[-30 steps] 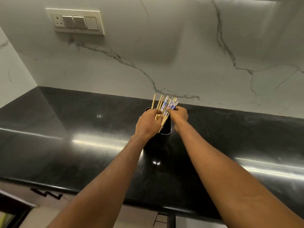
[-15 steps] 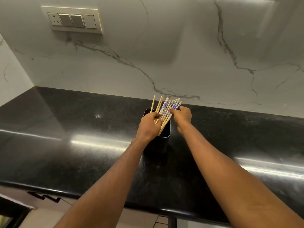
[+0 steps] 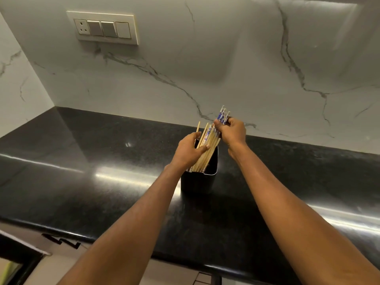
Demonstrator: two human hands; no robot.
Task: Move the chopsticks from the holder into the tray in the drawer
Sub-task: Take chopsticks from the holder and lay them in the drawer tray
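- Step in hand: gathering the pale wooden chopsticks with blue-patterned tops, leaning toward 1 o'clock in the black rectangular holder on the dark granite counter.
- The left hand pinches the shafts; the right hand grips the tops.
- Next, likely: lift the bundle clear; the drawer tray is out of view.

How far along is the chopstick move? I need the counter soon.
Nothing looks finished yet. In hand: the right hand grips the blue-patterned tops of a chopstick bundle, the left hand steadies it, and its tips sit inside the black holder on the counter. Left: lifting them clear and carrying them to the drawer tray, which is not in view.
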